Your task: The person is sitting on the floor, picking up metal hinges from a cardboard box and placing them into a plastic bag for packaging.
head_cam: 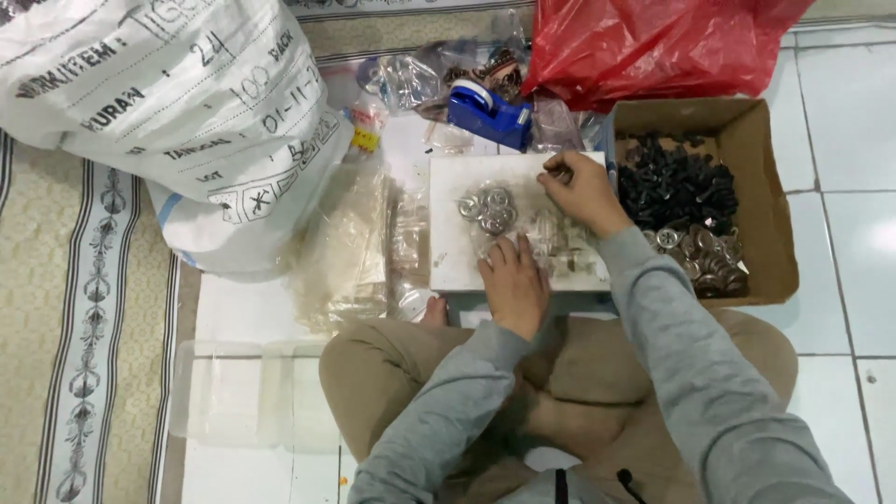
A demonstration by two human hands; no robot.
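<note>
Head view, person seated cross-legged on floor. Centre: small heap of silver metal rings (487, 210) inside a clear plastic bag (523, 231), lying on a white board (448, 252) that serves as a low work surface just in front of the knees. The flat board probably keeps small parts from rolling off and within easy reach.

Left hand (513, 280): palm down, fingers spread flat on near edge of the bag, just below and right of the rings; appears to pin the bag so it does not slide. Not closed on anything.

Right hand (581, 191): at far edge of board, fingertips (558, 174) pinched together on a small item, likely one ring or the bag's mouth; too small to tell which. The rings lie between the two hands, nearer the left, touching neither so far as can be seen.

Outward, right: open cardboard box (775, 196) touching the board, w/ black screws (674, 182) at back and more silver rings at front; placed beside the right hand, presumably as the supply. Behind: blue tape dispenser (487, 110), red plastic bag (653, 42). Left: stack of clear bags (350, 243), large white sack (177, 103), clear plastic tub (243, 392) on tile floor; patterned mat (84, 308) at far left.
</note>
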